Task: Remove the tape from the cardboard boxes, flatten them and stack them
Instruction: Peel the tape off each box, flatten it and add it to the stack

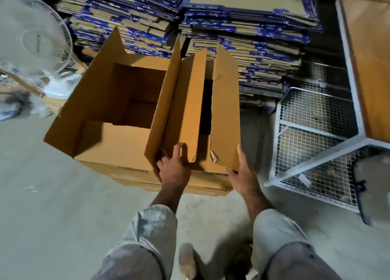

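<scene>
A large brown cardboard box (109, 131) stands open in front of me, its flaps raised and its inside empty. It rests on a low pile of flattened brown boxes (190, 184). My left hand (174, 163) grips the lower end of a middle flap (185, 110), thumb curled over its edge. My right hand (244, 170) holds the near corner of the right flap (225, 110), fingers under it and thumb along its outer edge. Behind the box rise two tall stacks of flattened boxes (253, 47) with blue tape on their edges.
A white pedestal fan (35, 41) stands at the left. A metal wire-mesh cage (312, 136) sits on the right beside a wooden panel (371, 64). Bare concrete floor (52, 205) lies at the left and near my legs.
</scene>
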Demonstrator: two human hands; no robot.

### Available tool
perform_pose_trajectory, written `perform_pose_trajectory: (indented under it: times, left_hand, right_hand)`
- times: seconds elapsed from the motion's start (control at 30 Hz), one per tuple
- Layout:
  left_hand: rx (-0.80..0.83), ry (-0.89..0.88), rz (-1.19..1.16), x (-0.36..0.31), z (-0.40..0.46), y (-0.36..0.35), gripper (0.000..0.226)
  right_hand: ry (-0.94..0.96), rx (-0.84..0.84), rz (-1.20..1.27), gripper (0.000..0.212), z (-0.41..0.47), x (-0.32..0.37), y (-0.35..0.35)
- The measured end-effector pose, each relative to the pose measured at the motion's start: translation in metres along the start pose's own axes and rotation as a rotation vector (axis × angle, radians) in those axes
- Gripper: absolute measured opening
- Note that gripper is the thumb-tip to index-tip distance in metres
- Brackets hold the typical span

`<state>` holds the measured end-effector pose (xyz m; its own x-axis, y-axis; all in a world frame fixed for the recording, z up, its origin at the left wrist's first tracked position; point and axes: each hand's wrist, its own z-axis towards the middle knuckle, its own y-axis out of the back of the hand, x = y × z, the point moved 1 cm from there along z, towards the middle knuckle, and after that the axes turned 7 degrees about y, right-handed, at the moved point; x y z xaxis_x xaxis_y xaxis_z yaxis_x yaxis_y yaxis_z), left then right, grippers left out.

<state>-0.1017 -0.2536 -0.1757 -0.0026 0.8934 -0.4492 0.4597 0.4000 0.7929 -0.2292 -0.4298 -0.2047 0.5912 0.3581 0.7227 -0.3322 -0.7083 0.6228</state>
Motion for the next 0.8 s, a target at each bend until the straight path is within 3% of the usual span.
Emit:
perform_pose_trajectory:
  times: [0.13,0.33,0.47,0.63,0.8]
  left_hand:
    - [0.004,-0.009,-0.036,-0.006,-0.001,-0.004,0.064]
    - [0.053,-0.03,-0.078,-0.002,-0.005,-0.001,0.082]
    - [0.089,-0.103,-0.254,0.013,-0.004,0.001,0.094]
    - [0.157,-0.054,-0.416,0.024,0.001,-0.015,0.065]
    - [0.066,-0.109,-0.413,0.022,0.008,-0.018,0.066]
  right_hand:
    - [-0.01,0.043,0.07,0.094,-0.001,-0.009,0.004]
    - [0.131,0.161,0.204,0.096,-0.006,-0.022,0.014]
    - [0.129,0.055,0.313,0.078,-0.002,-0.028,0.012]
    - [0.155,-0.058,0.305,0.066,-0.003,-0.036,-0.005]
    - [0.119,-0.065,0.341,0.067,-0.001,-0.028,0.003]
